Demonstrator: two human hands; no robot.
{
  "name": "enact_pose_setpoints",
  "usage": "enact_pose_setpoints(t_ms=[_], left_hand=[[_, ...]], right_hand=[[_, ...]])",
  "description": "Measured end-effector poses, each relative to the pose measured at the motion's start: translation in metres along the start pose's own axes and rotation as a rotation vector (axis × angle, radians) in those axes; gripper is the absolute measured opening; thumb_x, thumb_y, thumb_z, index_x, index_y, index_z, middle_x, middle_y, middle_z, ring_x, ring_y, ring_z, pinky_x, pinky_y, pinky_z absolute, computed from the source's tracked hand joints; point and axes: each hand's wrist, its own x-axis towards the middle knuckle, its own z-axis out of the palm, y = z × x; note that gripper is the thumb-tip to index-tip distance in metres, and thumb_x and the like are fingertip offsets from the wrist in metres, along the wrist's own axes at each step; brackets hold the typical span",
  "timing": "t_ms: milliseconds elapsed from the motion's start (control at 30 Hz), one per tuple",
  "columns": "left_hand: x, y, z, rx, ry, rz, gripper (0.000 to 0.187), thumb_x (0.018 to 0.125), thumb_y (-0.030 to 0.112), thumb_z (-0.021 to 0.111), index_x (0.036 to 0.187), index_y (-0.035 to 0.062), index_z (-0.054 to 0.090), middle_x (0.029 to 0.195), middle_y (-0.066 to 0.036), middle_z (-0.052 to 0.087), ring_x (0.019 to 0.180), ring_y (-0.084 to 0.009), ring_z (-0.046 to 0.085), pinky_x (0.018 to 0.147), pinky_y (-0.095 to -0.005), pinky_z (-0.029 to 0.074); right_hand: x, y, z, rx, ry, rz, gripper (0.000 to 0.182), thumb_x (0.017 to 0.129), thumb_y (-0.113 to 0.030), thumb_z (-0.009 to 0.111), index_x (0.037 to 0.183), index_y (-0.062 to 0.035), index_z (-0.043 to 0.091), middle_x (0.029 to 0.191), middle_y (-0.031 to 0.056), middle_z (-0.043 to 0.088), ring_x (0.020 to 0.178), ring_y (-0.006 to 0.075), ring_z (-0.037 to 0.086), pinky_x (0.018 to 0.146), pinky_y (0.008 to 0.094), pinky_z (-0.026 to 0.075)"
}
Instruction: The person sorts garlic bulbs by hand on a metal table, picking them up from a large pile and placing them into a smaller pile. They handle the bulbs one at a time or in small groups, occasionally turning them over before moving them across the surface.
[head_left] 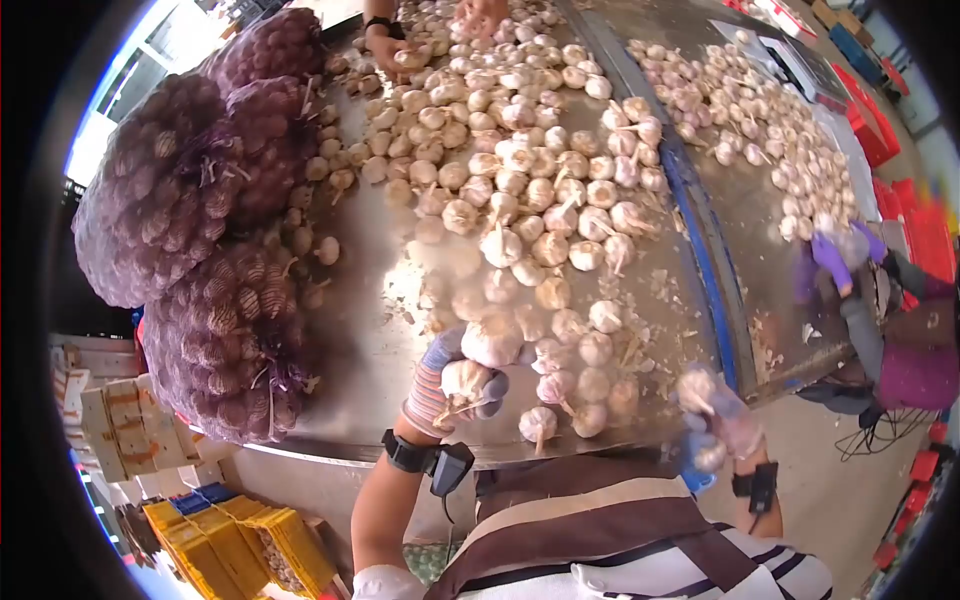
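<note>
Head camera: the left hand (434,388) curls around garlic bulbs (465,381) above the bench (352,370); more bulbs (696,388) sit at the blurred right hand (736,430), its grip unclear. Light, firm, papery-slick, I'd guess; best cupped round the belly.

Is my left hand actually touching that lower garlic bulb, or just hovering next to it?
Touching: the head view shows the left hand, in its striped glove, curled around the lower garlic bulb, grey fingertips against its side.
</note>
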Motion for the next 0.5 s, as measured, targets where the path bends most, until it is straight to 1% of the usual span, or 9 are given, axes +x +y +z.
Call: enact_pose_setpoints(t_ms=[67,133,233,267,300,367,433,467,500], left_hand=[[0.011,-0.015,0.02,-0.034,0.065,-0.035,0.06,0.093,0.044,0.044,0.129,-0.0045,0.042,0.122,-0.027,0.051,0.064,-0.0242,0.058,0.048,-0.0336,0.048],[0.023,-0.026,0.023,-0.088,0.086,-0.087,0.06,0.094,0.044,0.043,0.129,-0.0042,0.043,0.123,-0.024,0.053,0.069,-0.0262,0.062,0.055,-0.0357,0.053],[0.04,-0.045,0.038,-0.106,0.051,-0.184,0.058,0.094,0.043,0.046,0.127,-0.0041,0.046,0.119,-0.023,0.057,0.075,-0.0266,0.065,0.061,-0.0368,0.057],[0.044,-0.053,0.042,-0.043,0.091,-0.174,0.058,0.093,0.043,0.047,0.127,-0.0042,0.047,0.115,-0.023,0.059,0.08,-0.0266,0.067,0.064,-0.0371,0.059],[0.05,-0.058,0.041,0.016,0.108,-0.212,0.058,0.093,0.045,0.047,0.124,-0.0041,0.049,0.108,-0.02,0.062,0.075,-0.0252,0.066,0.06,-0.0352,0.058],[0.062,-0.078,0.06,0.406,0.117,-0.045,0.044,0.096,0.034,0.047,0.121,-0.0012,0.051,0.099,-0.01,0.064,0.078,-0.0194,0.063,0.071,-0.028,0.053],[0.068,-0.105,0.084,1.01,0.082,0.232,0.044,0.094,0.027,0.052,0.129,0.0023,0.045,0.121,-0.015,0.054,0.104,-0.0263,0.057,0.085,-0.0328,0.047],[0.079,-0.113,0.077,1.39,-0.038,0.456,0.05,0.09,0.032,0.056,0.131,0.0055,0.045,0.121,-0.015,0.054,0.107,-0.0273,0.054,0.088,-0.0364,0.045],[0.088,-0.116,0.068,1.763,-0.167,0.691,0.056,0.087,0.036,0.06,0.133,0.0087,0.044,0.121,-0.016,0.053,0.109,-0.0283,0.052,0.091,-0.04,0.044]], right_hand=[[-0.033,0.035,-0.047,-0.066,0.031,-0.134,0.054,0.084,-0.032,0.064,0.127,-0.0046,0.047,0.102,0.0036,0.057,0.073,0.0118,0.055,0.055,0.0225,0.048],[-0.056,0.042,-0.063,-0.77,-0.138,-0.11,0.058,0.078,-0.021,0.071,0.126,-0.0012,0.048,0.115,0.0084,0.058,0.091,0.02,0.06,0.077,0.0316,0.052],[-0.066,0.017,-0.051,-1.122,-0.033,-0.152,0.065,0.073,-0.016,0.076,0.129,0.0,0.046,0.119,0.0097,0.057,0.105,0.0235,0.057,0.093,0.0353,0.045],[-0.065,0.0,-0.026,-0.789,0.088,-0.009,0.064,0.076,-0.015,0.074,0.132,-0.0038,0.045,0.122,0.0099,0.056,0.111,0.022,0.055,0.093,0.0333,0.045],[-0.053,-0.003,-0.015,-0.582,0.083,-0.117,0.062,0.079,-0.018,0.071,0.134,-0.0051,0.044,0.123,0.0104,0.055,0.113,0.0225,0.053,0.094,0.0329,0.044],[-0.022,-0.013,0.012,-0.211,-0.02,-0.325,0.059,0.086,-0.026,0.064,0.136,-0.0063,0.041,0.125,0.0115,0.053,0.116,0.024,0.052,0.096,0.035,0.043],[0.019,-0.014,0.044,0.246,-0.255,-0.386,0.06,0.09,-0.038,0.057,0.136,-0.0054,0.04,0.127,0.0128,0.052,0.117,0.0262,0.052,0.099,0.0403,0.042],[0.038,-0.008,0.051,0.54,-0.392,-0.339,0.063,0.091,-0.046,0.054,0.136,-0.0046,0.039,0.128,0.0134,0.052,0.117,0.0274,0.052,0.101,0.0431,0.04],[0.049,-0.003,0.048,0.54,-0.396,-0.342,0.063,0.091,-0.046,0.054,0.136,-0.0046,0.039,0.128,0.0134,0.052,0.117,0.0274,0.052,0.101,0.0431,0.04]])
